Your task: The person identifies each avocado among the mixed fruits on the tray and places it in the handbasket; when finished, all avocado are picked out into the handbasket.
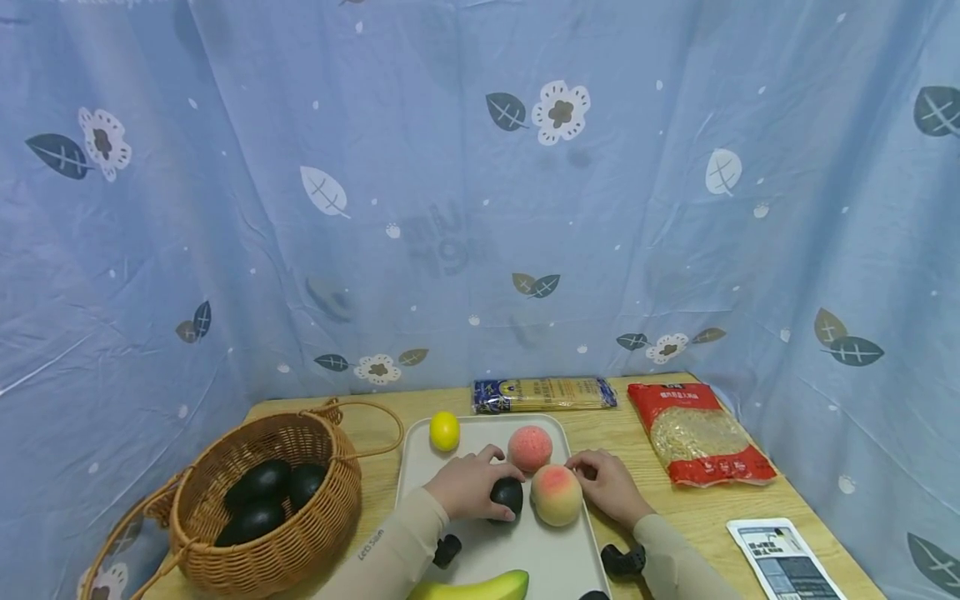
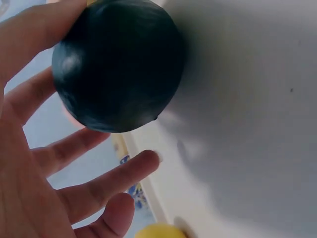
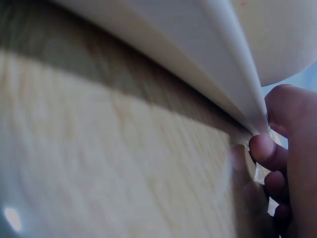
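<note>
My left hand [image 1: 471, 483] grips a dark, smooth avocado [image 1: 507, 497] low over the pale tray [image 1: 472, 546]. In the left wrist view the thumb and index finger hold the avocado [image 2: 119, 64], while the other fingers spread beside it. At the tray's right edge, my right hand [image 1: 606, 487] pinches the rim [image 3: 247, 94] between thumb and curled fingers. Close by on the tray sit a peach [image 1: 557, 497] and a speckled pink fruit [image 1: 530, 448]. A lemon [image 1: 445, 431] lies at the back left, and a banana [image 1: 483, 588] at the front, partly cut off.
Left of the tray stands a wicker basket [image 1: 322, 525] holding several dark avocados [image 1: 258, 483]. A packet of spaghetti [image 1: 543, 395] lies behind the tray. To the right are a red bag [image 1: 701, 433] and a white-and-blue packet [image 1: 786, 560]. A patterned curtain [image 1: 450, 208] surrounds the wooden table.
</note>
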Tool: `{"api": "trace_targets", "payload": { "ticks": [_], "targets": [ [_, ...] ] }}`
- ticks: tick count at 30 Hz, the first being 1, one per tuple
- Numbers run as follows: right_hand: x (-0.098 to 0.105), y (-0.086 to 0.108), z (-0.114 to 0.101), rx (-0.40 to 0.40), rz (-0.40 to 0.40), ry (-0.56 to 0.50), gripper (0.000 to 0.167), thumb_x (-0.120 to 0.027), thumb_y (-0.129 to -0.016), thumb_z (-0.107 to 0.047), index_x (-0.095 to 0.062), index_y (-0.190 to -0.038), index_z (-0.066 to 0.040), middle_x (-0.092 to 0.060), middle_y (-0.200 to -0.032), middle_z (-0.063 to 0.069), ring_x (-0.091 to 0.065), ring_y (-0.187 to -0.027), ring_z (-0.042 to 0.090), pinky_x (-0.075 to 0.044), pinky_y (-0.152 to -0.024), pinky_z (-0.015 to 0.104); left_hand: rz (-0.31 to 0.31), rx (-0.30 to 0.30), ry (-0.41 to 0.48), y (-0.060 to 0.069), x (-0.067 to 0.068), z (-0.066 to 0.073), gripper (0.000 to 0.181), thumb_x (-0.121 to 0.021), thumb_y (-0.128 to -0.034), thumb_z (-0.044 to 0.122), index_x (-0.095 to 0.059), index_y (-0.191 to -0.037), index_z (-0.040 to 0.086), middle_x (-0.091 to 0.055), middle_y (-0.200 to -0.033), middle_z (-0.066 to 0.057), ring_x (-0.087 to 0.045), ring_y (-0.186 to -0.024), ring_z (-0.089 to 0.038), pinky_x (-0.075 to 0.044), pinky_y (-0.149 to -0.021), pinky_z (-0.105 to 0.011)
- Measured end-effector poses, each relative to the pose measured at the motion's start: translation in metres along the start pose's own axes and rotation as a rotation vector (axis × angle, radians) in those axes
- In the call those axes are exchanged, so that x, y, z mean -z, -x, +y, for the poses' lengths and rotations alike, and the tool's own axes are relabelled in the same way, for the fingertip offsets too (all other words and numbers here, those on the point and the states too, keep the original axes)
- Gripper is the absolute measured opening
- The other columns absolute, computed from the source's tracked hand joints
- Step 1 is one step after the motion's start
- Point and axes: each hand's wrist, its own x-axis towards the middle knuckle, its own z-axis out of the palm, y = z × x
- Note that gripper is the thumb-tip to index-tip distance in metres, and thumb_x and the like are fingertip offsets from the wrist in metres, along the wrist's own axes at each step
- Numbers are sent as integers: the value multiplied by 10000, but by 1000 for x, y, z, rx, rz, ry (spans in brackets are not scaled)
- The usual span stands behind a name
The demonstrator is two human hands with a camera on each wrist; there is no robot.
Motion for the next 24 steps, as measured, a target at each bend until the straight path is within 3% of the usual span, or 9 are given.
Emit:
{"api": "trace_targets", "payload": {
  "ticks": [8,14,19,24],
  "targets": [
    [0,0,0,6,0,2,157,-746,-951,-48,-774,-941,-203,-607,-829,-113,-495,-780,94,-427,-704,281,-8,2,20,1,-6,3,541,-893,-816,494,-665,-1295,388,-605,-1247,-34,-617,-868,-131,-528,-799,-335],
    [-1,0,-1,4,-7,-3,137,-753,-957,-64,-772,-947,-199,-610,-835,-105,-500,-792,99,-432,-714,279,-11,15,90,3,-8,5,537,-934,-795,402,-661,-1256,368,-610,-1229,-32,-637,-890,-142,-538,-828,-338],
    [-1,1,-1,-1,-7,-5,143,-754,-954,-54,-769,-955,-196,-600,-824,-98,-491,-784,102,-422,-706,276,54,13,67,9,-9,1,520,-928,-790,367,-682,-1248,350,-623,-1270,-59,-645,-876,-155,-547,-817,-337],
    [-1,1,0,-1,4,10,173,-743,-947,-27,-775,-957,-197,-612,-833,-102,-499,-777,92,-437,-703,276,124,13,64,18,-1,-3,516,-916,-794,353,-688,-1257,339,-607,-1329,-78,-654,-871,-178,-557,-779,-356]
  ]
}}
